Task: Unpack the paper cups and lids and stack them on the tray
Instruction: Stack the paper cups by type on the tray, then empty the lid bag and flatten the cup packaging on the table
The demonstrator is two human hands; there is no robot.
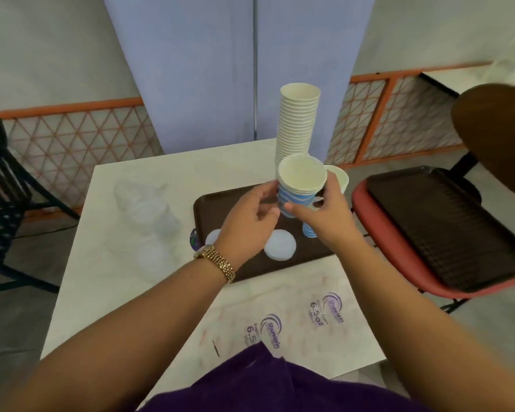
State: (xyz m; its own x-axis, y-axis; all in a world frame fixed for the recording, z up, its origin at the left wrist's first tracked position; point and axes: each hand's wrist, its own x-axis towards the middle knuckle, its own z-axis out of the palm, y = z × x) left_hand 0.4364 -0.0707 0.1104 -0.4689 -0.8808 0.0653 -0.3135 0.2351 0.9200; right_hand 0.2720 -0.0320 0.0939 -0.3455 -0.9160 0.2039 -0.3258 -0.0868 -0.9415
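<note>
Head view: both hands raised over the far half of a brown tray (pixel 208 209) near the right edge of the white table (pixel 137 185). Left hand (pixel 250 221), gold watch (pixel 217 263) on the wrist, curled with fingertips against the left side of a short nested stack of blue-striped paper cups (pixel 299 188). Right hand (pixel 324 215) wrapped around the same stack from the right, thumb across the lower front, stack held upright above the tray. Just behind the right hand, another open cup (pixel 339 176), grip on it impossible to tell. Behind both, a tall stack of cups (pixel 298 123) standing upright at the tray's far edge. On the tray's near half, white round lids (pixel 280 244) lying flat, one partly hidden by the left wrist. Toward the table's left edge, clear plastic packaging (pixel 146 209), blurred. Along the near edge, a flattened printed wrapper (pixel 295 319). Right of the table, a second dark tray (pixel 440 224) resting on a red chair seat (pixel 399 257).
</note>
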